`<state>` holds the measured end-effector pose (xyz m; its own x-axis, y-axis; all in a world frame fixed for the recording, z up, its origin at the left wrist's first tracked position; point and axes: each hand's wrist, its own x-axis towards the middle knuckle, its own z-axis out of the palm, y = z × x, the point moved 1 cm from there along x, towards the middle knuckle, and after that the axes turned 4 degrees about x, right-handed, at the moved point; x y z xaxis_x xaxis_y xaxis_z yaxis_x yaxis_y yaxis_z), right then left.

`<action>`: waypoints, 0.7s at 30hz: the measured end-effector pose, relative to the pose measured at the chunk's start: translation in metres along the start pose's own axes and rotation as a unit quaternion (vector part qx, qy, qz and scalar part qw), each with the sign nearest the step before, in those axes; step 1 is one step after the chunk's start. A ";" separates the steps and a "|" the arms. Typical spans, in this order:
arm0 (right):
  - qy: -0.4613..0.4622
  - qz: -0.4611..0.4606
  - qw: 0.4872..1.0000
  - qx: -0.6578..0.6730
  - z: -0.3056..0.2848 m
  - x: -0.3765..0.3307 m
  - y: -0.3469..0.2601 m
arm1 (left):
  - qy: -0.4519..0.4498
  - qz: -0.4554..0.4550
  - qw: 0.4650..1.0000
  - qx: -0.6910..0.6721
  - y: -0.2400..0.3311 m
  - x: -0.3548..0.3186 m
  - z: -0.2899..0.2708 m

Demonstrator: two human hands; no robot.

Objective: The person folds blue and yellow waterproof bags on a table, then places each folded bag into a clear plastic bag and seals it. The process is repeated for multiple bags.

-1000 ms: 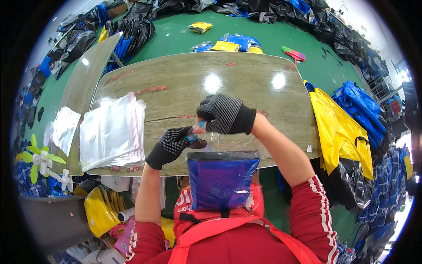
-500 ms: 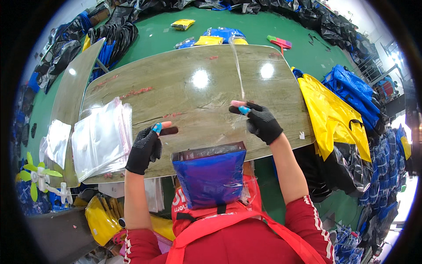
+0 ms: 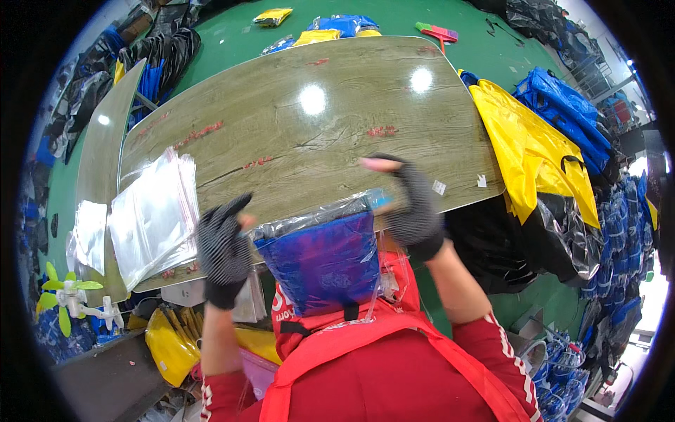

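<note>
A folded blue item in a clear plastic bag (image 3: 320, 264) rests against my red apron, its dark upper edge lying at the table's near edge. My left hand (image 3: 226, 246), in a black dotted glove with bare fingertips, is beside the bag's upper left corner, fingers apart and somewhat blurred. My right hand (image 3: 415, 207), gloved alike with blue tape on a digit, is at the upper right corner. Its thumb and forefinger are spread; whether the taped digit touches the bag I cannot tell. I see nothing held in either hand.
A stack of clear plastic bags (image 3: 156, 214) lies on the table (image 3: 281, 144) at the left. Yellow sheeting (image 3: 524, 151) hangs by the right edge, with blue bundles (image 3: 562, 116) behind. A green clip-on fan (image 3: 69, 292) stands at lower left.
A thin clear strip stretching from my right hand over the table is no longer seen. Both hands have come closer to the bag's upper corners. The view has shifted slightly.
</note>
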<state>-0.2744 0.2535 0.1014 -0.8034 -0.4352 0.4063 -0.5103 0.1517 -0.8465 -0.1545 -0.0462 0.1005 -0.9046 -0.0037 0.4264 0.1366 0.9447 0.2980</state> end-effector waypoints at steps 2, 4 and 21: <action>-0.066 -0.094 0.975 -0.188 0.040 0.002 0.011 | 0.004 -0.035 0.999 -0.031 0.010 0.004 0.044; -0.027 -0.079 0.976 -0.201 0.064 -0.007 0.035 | 0.070 -0.112 0.981 -0.145 0.017 -0.019 0.081; 0.108 -0.103 0.983 -0.109 -0.011 -0.012 0.040 | 0.110 0.028 0.989 -0.095 0.020 0.151 0.082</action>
<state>-0.2889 0.2749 0.0663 -0.7108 -0.2807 0.6449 -0.7033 0.2766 -0.6549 -0.3212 -0.0007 0.1006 -0.7869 -0.0446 0.6155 0.2756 0.8670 0.4151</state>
